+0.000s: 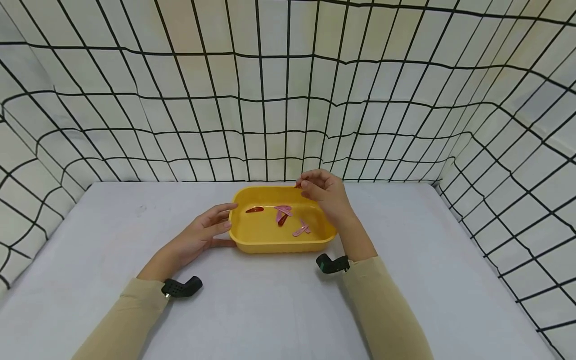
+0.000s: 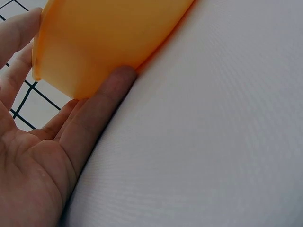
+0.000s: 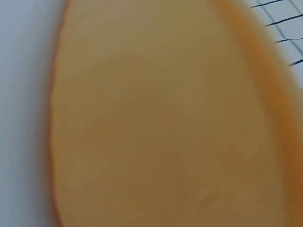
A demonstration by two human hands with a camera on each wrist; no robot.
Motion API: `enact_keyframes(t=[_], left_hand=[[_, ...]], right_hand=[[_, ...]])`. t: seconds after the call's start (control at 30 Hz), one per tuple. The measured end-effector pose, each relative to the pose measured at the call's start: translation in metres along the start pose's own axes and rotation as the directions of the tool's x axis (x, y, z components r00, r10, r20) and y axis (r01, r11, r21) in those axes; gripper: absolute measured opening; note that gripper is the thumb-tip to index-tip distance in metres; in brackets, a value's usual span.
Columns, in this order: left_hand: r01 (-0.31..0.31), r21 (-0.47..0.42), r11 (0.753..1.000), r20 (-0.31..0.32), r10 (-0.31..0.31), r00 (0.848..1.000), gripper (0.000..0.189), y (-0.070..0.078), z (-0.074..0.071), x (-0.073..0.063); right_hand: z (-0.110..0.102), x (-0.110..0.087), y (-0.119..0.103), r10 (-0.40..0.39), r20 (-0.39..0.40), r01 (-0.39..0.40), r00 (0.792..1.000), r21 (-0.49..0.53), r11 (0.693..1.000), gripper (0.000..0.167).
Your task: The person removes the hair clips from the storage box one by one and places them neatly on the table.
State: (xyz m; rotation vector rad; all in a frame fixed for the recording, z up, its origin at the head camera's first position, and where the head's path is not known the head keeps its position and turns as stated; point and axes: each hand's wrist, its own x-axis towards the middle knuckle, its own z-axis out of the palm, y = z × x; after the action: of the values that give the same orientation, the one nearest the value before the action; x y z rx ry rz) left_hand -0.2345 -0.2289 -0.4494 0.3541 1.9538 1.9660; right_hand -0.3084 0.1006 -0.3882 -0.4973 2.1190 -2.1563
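Note:
A yellow plastic tray (image 1: 256, 233) sits on the white table. My left hand (image 1: 204, 227) rests against its left end with fingers extended; in the left wrist view the fingers (image 2: 102, 106) touch the tray's outer wall (image 2: 109, 42). Above the far rim, my right hand (image 1: 327, 197) pinches a small red hair clip (image 1: 298, 187), mostly covered by the fingertips. Inside the tray lie a red clip (image 1: 255, 210) at the left, pink clips (image 1: 283, 207) overlapping another red one (image 1: 282, 220) near the middle, and more pink clips (image 1: 302, 230) nearer the front. Only the tray's wall (image 3: 156, 118) fills the right wrist view.
White cloth (image 1: 252, 310) covers the table around the tray. A black wire grid (image 1: 288, 100) with pale sheeting behind it rises along the back and both sides. Each wrist carries a black camera band (image 1: 182, 288).

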Motion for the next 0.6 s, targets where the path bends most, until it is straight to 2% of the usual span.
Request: enact_keyframes(t=[0.1,0.27,0.37,0.4,0.47,0.53,0.6], left_hand=[[0.004,0.005,1.0,-0.008,-0.004,1.0,0.056,0.0,-0.001,-0.001],[0.015,0.029,0.999,-0.024,-0.015,1.0,0.058,-0.002,-0.003,-0.008],[0.012,0.143,0.99,-0.005,-0.011,1.0,0.072,-0.002,-0.004,-0.011],[0.0,0.196,0.981,0.007,-0.002,1.0,0.076,-0.002,-0.004,-0.01],[-0.042,0.322,0.946,0.023,0.036,0.999,0.077,0.0,-0.002,-0.008],[-0.094,0.415,0.905,0.025,0.091,0.996,0.068,0.004,0.001,-0.005],[-0.119,0.452,0.884,0.018,0.124,0.992,0.053,0.007,0.005,-0.001]], right_hand=[[-0.004,-0.001,-0.007,0.006,-0.028,-0.006,1.0,-0.008,1.0,0.025],[-0.018,-0.001,-0.013,0.052,-0.054,-0.057,0.997,-0.098,0.994,0.036],[-0.033,-0.005,-0.013,0.083,-0.093,-0.094,0.992,-0.122,0.988,0.039],[-0.038,-0.008,-0.013,0.096,-0.112,-0.11,0.989,-0.119,0.987,0.038],[-0.049,-0.012,-0.011,0.125,-0.143,-0.14,0.982,-0.106,0.984,0.038],[-0.06,-0.015,-0.009,0.141,-0.17,-0.157,0.975,-0.085,0.984,0.038],[-0.068,-0.017,-0.007,0.146,-0.188,-0.161,0.971,-0.066,0.985,0.038]])
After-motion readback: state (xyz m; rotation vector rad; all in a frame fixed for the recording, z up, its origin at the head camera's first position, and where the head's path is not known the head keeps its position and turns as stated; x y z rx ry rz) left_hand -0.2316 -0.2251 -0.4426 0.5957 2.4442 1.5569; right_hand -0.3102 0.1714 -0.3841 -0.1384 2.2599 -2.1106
